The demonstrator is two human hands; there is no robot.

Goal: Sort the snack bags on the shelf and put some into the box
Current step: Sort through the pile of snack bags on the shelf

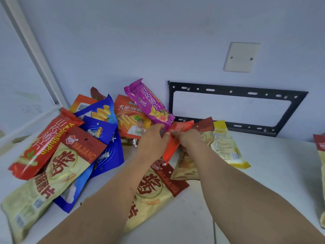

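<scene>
- Purple snack bag (pixel 149 103) is up off the shelf (pixel 263 173), gripped at its lower end by the left hand (pixel 152 141); fingers curled round it.
- Right hand (pixel 190 139) pinches the top of a small orange-red bag (pixel 173 141), just right of the purple bag, touching it.
- Step in hand, as I read it: sorting, pulling same-brand bags out of the pile. No box in view, so boxing isn't started.
- Next move likely calls for lifting both clear, then finding the box; it's out of frame, so a turn is needed.
- Left of the purple bag: orange wavy-chip bag (pixel 130 117), blue bags (pixel 102 124), a long red bag (pixel 42 143), a beige MAJIANG bag (pixel 58 169), all overlapping.
- Below it: another beige MAJIANG bag (pixel 153 191) under the forearms; right of it, a yellow bag (pixel 226 147).
- Risk: orange-red bag lies over a beige bag; could drag it along.
- Black wall bracket (pixel 237 106) sits right of the purple bag, behind the shelf; not in the way.
</scene>
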